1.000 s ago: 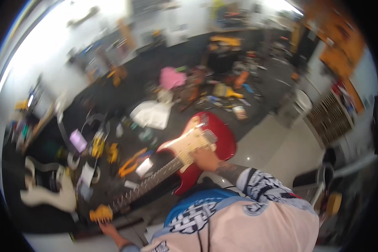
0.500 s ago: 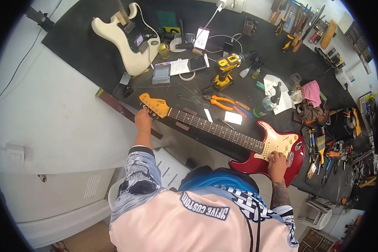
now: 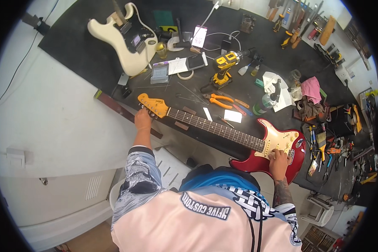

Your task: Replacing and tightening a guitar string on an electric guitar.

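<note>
A red electric guitar with a cream pickguard lies along the bench's near edge, its body to the right and its dark fretboard running left. At the wooden headstock, my left hand is closed on a tuning peg along the near side; the fingertips are partly covered. My right hand rests over the strings beside the bridge, its fingers curled in. Whether a pick sits between those fingers cannot be made out. Two small brown blocks lie by the neck.
Behind the neck lie orange-handled pliers, a yellow cordless drill, a white card and a spray bottle. A cream guitar body sits far left. Brushes and hand tools crowd the right side, near a pink cloth.
The whole view has shifted slightly, moving the bench things a little up and left. My left hand stays at the tuning pegs and my right hand over the strings.
</note>
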The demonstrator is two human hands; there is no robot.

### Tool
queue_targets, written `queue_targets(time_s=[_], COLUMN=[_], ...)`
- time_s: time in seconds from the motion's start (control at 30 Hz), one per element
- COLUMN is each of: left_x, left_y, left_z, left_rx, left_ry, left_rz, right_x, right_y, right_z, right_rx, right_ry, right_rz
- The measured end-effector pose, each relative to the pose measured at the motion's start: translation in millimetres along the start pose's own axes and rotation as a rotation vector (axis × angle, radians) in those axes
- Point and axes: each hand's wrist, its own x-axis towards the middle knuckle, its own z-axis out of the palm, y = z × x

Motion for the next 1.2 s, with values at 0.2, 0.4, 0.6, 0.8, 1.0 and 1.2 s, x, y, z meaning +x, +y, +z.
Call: queue_targets(time_s=[0.2, 0.4, 0.6, 0.8, 1.0, 1.2], left_x=[-7, -17, -17, -6, -1, -2], left_y=[-37, -38, -30, -30, -33, -36], left_z=[44, 14, -2, 6, 8, 4], left_rx=[-0.433, -0.027, -0.174, -0.216, -0.234, -0.230], left_ry=[-0.224, 0.075, 0.161, 0.164, 0.166, 0.166], left_rz=[-0.175, 0.145, 0.139, 0.140, 0.140, 0.161], right_x=[-5, -15, -17, -13, -15, -15], right_y=[8, 9, 8, 6, 8, 6], right_z=[11, 11, 10, 8, 11, 13], right_rx=[-0.027, 0.025, 0.054, 0.045, 0.050, 0.052], right_ry=[0.020, -0.004, 0.098, 0.102, 0.134, 0.084], right_rz=[-0.037, 0.029, -0.004, -0.021, -0.020, 0.009])
